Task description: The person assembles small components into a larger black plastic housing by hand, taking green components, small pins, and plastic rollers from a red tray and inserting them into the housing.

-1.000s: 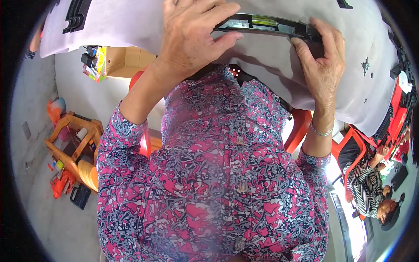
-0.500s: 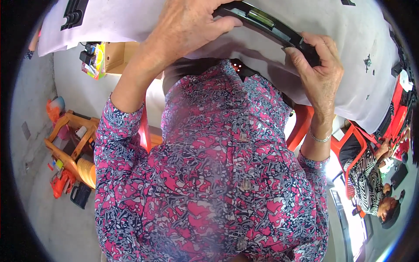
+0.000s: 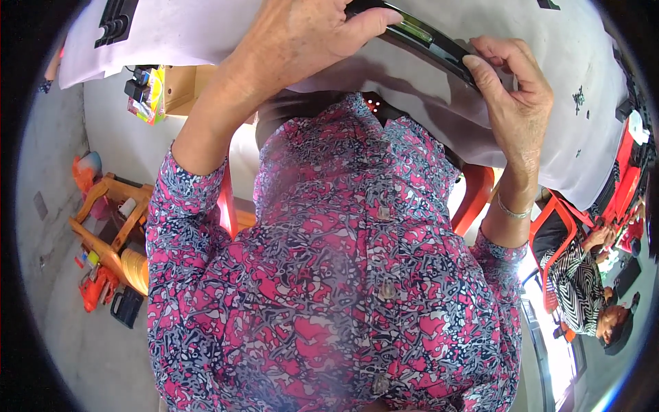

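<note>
My left hand [image 3: 302,38] grips the left part of a long black plastic strip [image 3: 449,58] above the pale cloth-covered table [image 3: 206,31]. The thumb lies along its near edge; the other fingers run out of view at the top. A glossy greenish inset [image 3: 415,29] shows along the middle of the strip. At the right end, my right hand [image 3: 518,96] pinches the strip between thumb and fingers. The strip tilts down toward the right, and its left end is hidden by my left hand.
A slotted black plastic part [image 3: 117,24] lies at the table's far left, and small dark green bits [image 3: 579,97] at the right. Below the table edge stands an open cardboard box [image 3: 182,89]. A person in a striped top [image 3: 576,292] sits at the right beside red chairs [image 3: 549,226].
My right hand has moved slightly right and up, its thumb now near the strip's upper edge. My left thumb has slid right along the strip.
</note>
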Demonstrator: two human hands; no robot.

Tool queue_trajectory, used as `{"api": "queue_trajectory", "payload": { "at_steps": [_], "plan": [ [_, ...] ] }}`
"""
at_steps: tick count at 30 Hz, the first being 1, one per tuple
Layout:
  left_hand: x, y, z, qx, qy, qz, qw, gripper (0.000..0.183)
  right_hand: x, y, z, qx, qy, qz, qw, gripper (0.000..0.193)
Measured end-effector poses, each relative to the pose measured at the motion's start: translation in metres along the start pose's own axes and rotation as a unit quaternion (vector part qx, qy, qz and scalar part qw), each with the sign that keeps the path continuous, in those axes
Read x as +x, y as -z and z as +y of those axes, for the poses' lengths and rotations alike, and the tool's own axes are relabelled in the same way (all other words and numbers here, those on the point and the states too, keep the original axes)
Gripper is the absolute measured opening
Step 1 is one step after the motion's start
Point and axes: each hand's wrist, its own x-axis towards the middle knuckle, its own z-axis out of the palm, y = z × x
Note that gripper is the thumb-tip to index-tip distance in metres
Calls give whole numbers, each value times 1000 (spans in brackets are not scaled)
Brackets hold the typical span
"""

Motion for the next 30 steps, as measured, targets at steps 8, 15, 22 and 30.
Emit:
{"api": "queue_trajectory", "payload": {
  "at_steps": [8, 15, 22, 30],
  "plan": [
    [11, -13, -6, 31, -4, -41, 999, 21, 28, -4, -19, -102, 50, -105, 988, 11],
    [21, -23, -10, 23, 18, -90, 995, 24, 58, -9, -53, -235, 135, -203, 941, 5],
    [18, -25, -4, 37, -39, -74, 996, 20, 72, -20, -61, -472, 135, -283, 824, 14],
    [23, -37, -4, 41, 0, -44, 998, 20, 78, -23, -67, -504, 135, -331, 786, 18]
  ]
}}
